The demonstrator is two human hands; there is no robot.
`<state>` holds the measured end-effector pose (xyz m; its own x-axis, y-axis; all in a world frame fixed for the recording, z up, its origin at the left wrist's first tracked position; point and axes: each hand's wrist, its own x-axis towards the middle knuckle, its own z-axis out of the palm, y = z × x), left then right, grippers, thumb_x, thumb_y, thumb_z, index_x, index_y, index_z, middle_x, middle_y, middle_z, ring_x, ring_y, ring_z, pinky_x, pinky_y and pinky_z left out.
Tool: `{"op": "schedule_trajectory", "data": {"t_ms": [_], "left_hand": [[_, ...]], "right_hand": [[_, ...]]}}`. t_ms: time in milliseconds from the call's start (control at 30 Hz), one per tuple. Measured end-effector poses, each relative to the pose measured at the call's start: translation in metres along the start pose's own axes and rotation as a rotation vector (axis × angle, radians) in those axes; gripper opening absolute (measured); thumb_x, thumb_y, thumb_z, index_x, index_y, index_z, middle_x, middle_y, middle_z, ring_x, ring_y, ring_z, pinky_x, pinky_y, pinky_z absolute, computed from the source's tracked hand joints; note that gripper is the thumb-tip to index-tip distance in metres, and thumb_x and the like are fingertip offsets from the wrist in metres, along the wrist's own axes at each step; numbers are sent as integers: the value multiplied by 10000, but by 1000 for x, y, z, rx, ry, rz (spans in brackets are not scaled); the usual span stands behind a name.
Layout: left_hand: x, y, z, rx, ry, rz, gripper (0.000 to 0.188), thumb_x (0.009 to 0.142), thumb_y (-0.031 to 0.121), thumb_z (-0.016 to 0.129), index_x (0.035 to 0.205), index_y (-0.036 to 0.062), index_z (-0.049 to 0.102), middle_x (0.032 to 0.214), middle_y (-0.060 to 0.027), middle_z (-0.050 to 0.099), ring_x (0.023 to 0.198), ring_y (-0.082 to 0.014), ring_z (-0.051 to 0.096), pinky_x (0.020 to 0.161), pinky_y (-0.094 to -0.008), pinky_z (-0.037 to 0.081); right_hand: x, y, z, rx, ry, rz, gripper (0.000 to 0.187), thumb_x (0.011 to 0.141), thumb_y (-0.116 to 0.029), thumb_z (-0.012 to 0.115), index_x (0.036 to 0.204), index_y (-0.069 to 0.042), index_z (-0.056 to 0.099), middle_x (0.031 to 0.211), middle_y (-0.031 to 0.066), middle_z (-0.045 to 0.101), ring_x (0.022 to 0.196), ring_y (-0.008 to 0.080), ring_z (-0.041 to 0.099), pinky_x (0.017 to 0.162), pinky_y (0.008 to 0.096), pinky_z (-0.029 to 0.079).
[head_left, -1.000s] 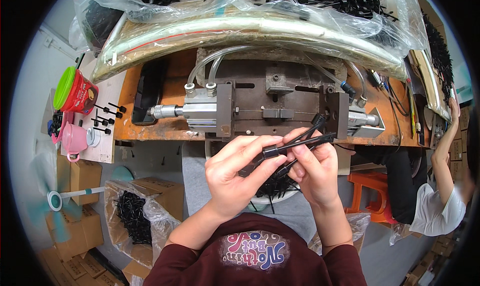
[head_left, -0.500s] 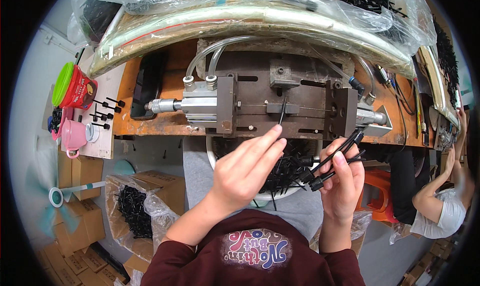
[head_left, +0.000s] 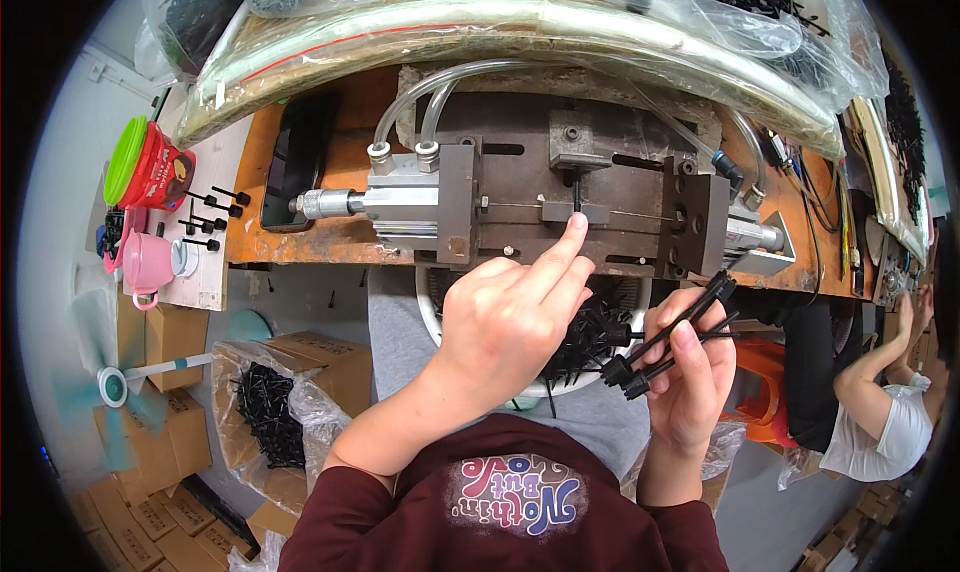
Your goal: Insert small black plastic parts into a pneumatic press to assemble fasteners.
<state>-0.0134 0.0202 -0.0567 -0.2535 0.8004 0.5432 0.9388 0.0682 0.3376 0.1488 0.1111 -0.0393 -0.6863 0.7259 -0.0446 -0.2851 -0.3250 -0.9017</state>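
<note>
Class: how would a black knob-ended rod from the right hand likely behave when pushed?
The black knob-ended rods look stiff, showing no sag in the right hand. They are probably light, as one hand holds several. Pushed sideways, one might roll in a curve, being thicker at the knob.

Between two upright dark brown metal blocks (head_left: 710, 227), open room lies mid-frame over the flat brown metal plate (head_left: 520, 187); the left hand (head_left: 515, 312) blocks the lower side, curved clear plastic tubing (head_left: 432, 122) and a long plastic-wrapped ledge (head_left: 520, 17) the upper.
</note>
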Motion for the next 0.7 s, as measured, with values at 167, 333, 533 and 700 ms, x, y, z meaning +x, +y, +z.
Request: {"op": "schedule_trajectory", "data": {"t_ms": [167, 333, 533, 700], "left_hand": [[2, 1, -3, 45, -16, 2, 218, 707, 157, 800, 897, 83, 723, 1190, -74, 694, 579, -137, 616, 548, -247, 479], [6, -8, -17, -372, -87, -46, 363, 665, 141, 842, 1003, 61, 740, 1106, -101, 720, 709, -140, 697, 635, -257, 541], [-7, 2, -28, -673, -93, 110, 351, 653, 87, 836, 996, 71, 762, 911, -66, 720, 706, -180, 682, 584, -292, 546], [-7, 5, -31, -492, 13, 27, 314, 656, 71, 822, 962, 66, 753, 1001, -90, 709, 770, -206, 681, 621, -293, 546]], "right_hand": [[4, -2, 2, -18, 29, 74, 127, 981, -92, 547, 1064, 4, 553, 739, 49, 598, 507, 35, 430, 447, 185, 333], [8, -2, 2, -71, 40, 126, 141, 972, -123, 556, 1054, -9, 548, 719, 28, 581, 485, 23, 405, 425, 172, 305], [10, 2, 3, 21, -79, 189, 128, 981, -113, 560, 1042, -2, 578, 771, 62, 623, 503, 41, 450, 439, 183, 349], [10, 2, -1, -2, 27, -20, 173, 1001, -140, 538, 1001, 28, 580, 809, 117, 631, 515, 68, 495, 442, 201, 417]]}}
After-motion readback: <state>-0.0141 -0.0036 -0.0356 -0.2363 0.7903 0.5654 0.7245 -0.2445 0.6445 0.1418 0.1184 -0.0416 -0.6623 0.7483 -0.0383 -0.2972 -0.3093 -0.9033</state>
